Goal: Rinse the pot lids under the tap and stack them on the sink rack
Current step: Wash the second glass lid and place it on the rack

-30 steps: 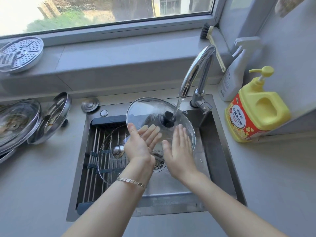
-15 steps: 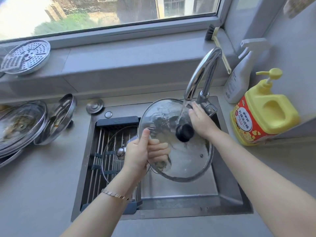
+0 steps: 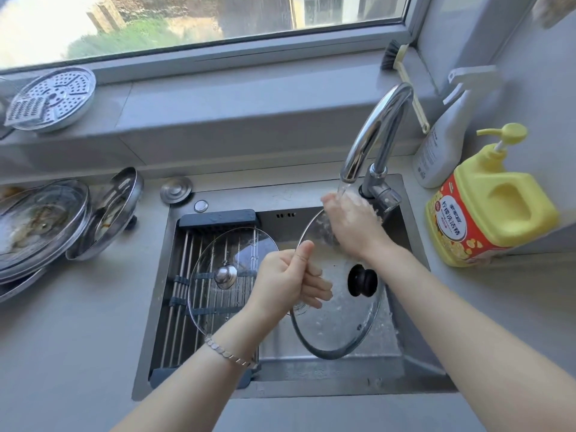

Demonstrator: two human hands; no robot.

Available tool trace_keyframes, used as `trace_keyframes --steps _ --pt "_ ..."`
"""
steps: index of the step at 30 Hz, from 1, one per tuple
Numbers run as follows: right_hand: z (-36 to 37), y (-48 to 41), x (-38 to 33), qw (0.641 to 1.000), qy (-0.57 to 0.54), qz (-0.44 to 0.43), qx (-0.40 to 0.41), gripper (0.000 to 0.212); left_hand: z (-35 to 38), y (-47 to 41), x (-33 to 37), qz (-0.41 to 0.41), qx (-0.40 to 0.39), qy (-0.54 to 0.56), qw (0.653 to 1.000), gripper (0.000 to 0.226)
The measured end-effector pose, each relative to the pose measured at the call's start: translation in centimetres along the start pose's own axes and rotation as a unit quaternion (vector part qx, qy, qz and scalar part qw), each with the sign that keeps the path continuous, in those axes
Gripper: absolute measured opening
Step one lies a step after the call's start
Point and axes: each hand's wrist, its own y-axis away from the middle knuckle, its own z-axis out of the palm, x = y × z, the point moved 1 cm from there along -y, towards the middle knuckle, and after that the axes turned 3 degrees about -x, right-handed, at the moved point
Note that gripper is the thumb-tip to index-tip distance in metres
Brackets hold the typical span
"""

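Presently: wet lid, slip risk

Lid [image 3: 343, 319] is held tilted over the sink [image 3: 327, 378], centre-right of frame, with its top edge under the tap [image 3: 378, 126]. Left hand [image 3: 286, 282] pinches the left rim, thumb on top, fingers curled beneath. Right hand [image 3: 352, 226] lies on the upper edge in the water. It is blurred, so I cannot tell whether its fingers hook the rim. Judgement: wet glass could slide from the pinch and strike the basin, or the racked lid [image 3: 218, 244] on the rack [image 3: 179, 275], centre-left.

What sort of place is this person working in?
Most likely a home kitchen. A steel sink with a running tap sits below a window, a glass lid lies on the sink rack, and a yellow pump bottle of what looks like dish soap stands on the counter.
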Motion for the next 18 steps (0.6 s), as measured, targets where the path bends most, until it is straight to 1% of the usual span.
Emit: trace_keyframes --steps 2,3,4,5,7,8,10,11,12,13,15,16,18 --pt "0.5 0.5 -1.3 0.991 0.057 -0.119 0.017 0.056 -0.3 -0.2 0.2 0.009 0.004 -0.015 1.0 0.043" --pt "0.9 0.7 -1.6 0.977 0.088 -0.195 0.02 0.052 -0.5 -0.3 0.3 0.019 0.008 -0.033 0.999 0.043" --pt "1.0 1.0 -2.0 0.965 0.098 -0.244 0.023 0.049 -0.8 -0.4 0.5 0.032 0.015 -0.059 0.998 0.043" --pt "0.7 0.9 -2.0 0.958 0.092 -0.269 0.032 0.048 -1.0 -0.5 0.7 0.051 0.025 -0.092 0.994 0.043" --pt "-0.2 0.6 -1.8 0.952 0.061 -0.296 0.044 0.052 -1.5 -0.5 1.0 0.113 0.051 -0.182 0.975 0.042" --pt "-0.7 0.6 -1.4 0.952 0.016 -0.302 0.037 0.051 -1.8 -0.5 1.1 0.151 0.065 -0.243 0.956 0.042" --pt "-1.6 0.8 -0.4 0.952 -0.133 -0.277 0.004 0.037 -2.4 -0.4 1.0 0.21 0.088 -0.373 0.899 0.043" --pt "-1.8 0.9 0.0 0.948 -0.182 -0.261 -0.007 0.031 -2.6 -0.4 0.9 0.233 0.096 -0.423 0.87 0.043" --pt "-1.8 1.2 0.1 0.948 -0.192 -0.253 -0.01 0.027 -2.9 -0.4 0.7 0.25 0.099 -0.451 0.851 0.042" --pt "-1.6 1.5 0.1 0.948 -0.18 -0.262 -0.005 0.025 -3.2 -0.3 0.5 0.262 0.1 -0.461 0.842 0.039" --pt "-1.3 1.9 -0.4 0.942 -0.14 -0.304 0.001 0.023 -3.6 -0.2 0.1 0.278 0.101 -0.453 0.841 0.038" --pt "-1.2 1.9 -0.6 0.939 -0.133 -0.317 -0.003 0.023 -3.7 -0.2 -0.1 0.285 0.101 -0.439 0.846 0.044" --pt "-1.5 1.7 -0.9 0.94 -0.158 -0.3 -0.037 0.02 -3.8 -0.3 -0.4 0.287 0.098 -0.409 0.861 0.06"
